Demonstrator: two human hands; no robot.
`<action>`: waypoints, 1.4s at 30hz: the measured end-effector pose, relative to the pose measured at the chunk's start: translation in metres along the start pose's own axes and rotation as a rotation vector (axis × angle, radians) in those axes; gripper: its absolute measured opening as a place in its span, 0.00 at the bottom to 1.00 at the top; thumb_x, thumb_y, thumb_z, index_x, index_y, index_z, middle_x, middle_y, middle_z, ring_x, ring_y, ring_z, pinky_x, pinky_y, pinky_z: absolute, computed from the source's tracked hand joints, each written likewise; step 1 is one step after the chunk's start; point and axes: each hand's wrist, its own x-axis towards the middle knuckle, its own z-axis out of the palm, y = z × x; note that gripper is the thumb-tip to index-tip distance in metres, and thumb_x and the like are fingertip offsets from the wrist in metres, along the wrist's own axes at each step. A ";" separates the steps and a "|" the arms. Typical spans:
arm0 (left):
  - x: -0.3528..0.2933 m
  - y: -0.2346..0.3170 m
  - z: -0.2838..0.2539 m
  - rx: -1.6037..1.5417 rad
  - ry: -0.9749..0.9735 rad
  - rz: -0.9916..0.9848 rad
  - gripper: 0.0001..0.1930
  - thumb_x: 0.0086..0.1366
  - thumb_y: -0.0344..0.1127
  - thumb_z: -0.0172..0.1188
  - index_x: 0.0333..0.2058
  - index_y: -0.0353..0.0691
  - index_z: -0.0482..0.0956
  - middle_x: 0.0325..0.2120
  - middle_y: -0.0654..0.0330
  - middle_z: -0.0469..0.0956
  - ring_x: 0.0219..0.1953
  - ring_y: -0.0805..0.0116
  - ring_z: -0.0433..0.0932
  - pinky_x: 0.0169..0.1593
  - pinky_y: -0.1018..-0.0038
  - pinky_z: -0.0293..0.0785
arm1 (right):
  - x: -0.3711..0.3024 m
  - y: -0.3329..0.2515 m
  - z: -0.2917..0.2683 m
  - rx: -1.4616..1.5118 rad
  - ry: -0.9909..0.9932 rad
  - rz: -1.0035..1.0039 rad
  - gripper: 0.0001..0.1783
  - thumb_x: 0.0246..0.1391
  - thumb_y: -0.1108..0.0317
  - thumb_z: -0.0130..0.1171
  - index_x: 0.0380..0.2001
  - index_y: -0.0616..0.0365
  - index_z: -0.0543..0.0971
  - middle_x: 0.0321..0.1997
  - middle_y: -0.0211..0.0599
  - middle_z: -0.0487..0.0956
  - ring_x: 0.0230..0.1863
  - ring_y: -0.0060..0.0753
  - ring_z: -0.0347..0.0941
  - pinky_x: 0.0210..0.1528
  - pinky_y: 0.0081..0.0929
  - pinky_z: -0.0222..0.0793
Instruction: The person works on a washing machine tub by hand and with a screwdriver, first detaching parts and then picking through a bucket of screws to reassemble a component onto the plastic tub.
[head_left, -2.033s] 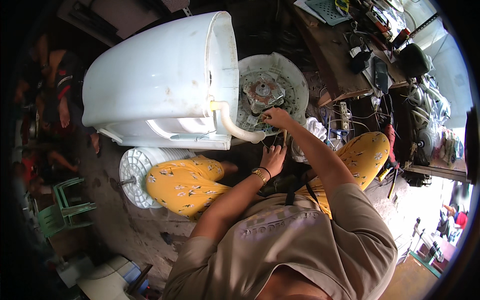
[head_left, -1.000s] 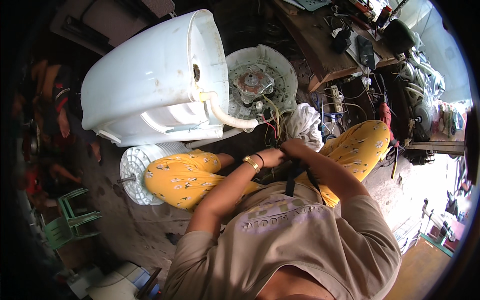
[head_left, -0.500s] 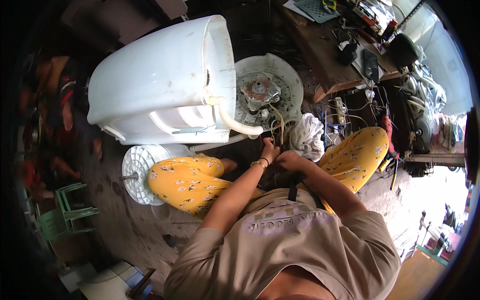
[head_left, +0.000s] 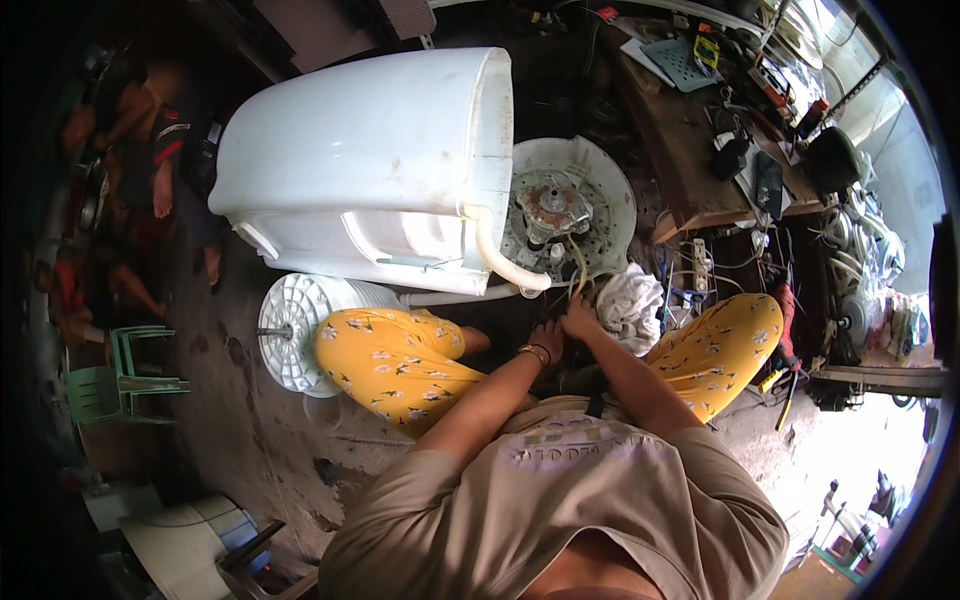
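Observation:
My right hand is closed at the end of the pale wires that run down from the motor. Just left of it and a little nearer to me is my left hand, fingers curled together; anything in them is too small and dark to make out. The motor sits inside a round white tub base, grimy within, beyond my hands. A large white washing machine body lies on its side to the left, its cream drain hose ending near the wires. A crumpled white cloth lies right of my right hand.
A white ribbed drum with a metal shaft lies by my left knee. Right are a wooden table with tools, a power strip, and a red power tool. Green chairs and other people are at far left.
My left hand has drawn back toward me from the wires. My right hand has moved up to the wires. The whole view has shifted slightly.

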 end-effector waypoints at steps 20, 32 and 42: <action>-0.226 -0.254 -0.329 -1.409 1.839 -0.153 0.08 0.61 0.36 0.50 0.36 0.40 0.69 0.31 0.63 0.72 0.33 0.72 0.72 0.37 0.74 0.67 | 0.007 -0.326 -0.375 0.166 0.713 -0.421 0.48 0.42 0.41 0.60 0.58 0.57 0.54 0.61 0.56 0.54 0.57 0.57 0.59 0.54 0.47 0.61; -0.286 -0.461 -0.373 -1.299 1.543 -0.359 0.36 0.57 0.60 0.52 0.54 0.34 0.64 0.53 0.53 0.65 0.53 0.59 0.65 0.56 0.67 0.60 | 0.000 -0.323 -0.358 0.758 0.226 -0.278 0.46 0.33 0.50 0.71 0.45 0.75 0.62 0.40 0.54 0.75 0.41 0.42 0.75 0.35 0.40 0.75; -0.305 -0.292 -0.477 -1.017 1.463 0.037 0.21 0.57 0.42 0.58 0.43 0.30 0.74 0.41 0.56 0.74 0.44 0.68 0.72 0.50 0.75 0.64 | 0.043 -0.206 -0.370 0.870 0.766 -0.164 0.25 0.43 0.54 0.62 0.37 0.66 0.77 0.37 0.50 0.78 0.38 0.41 0.76 0.41 0.32 0.70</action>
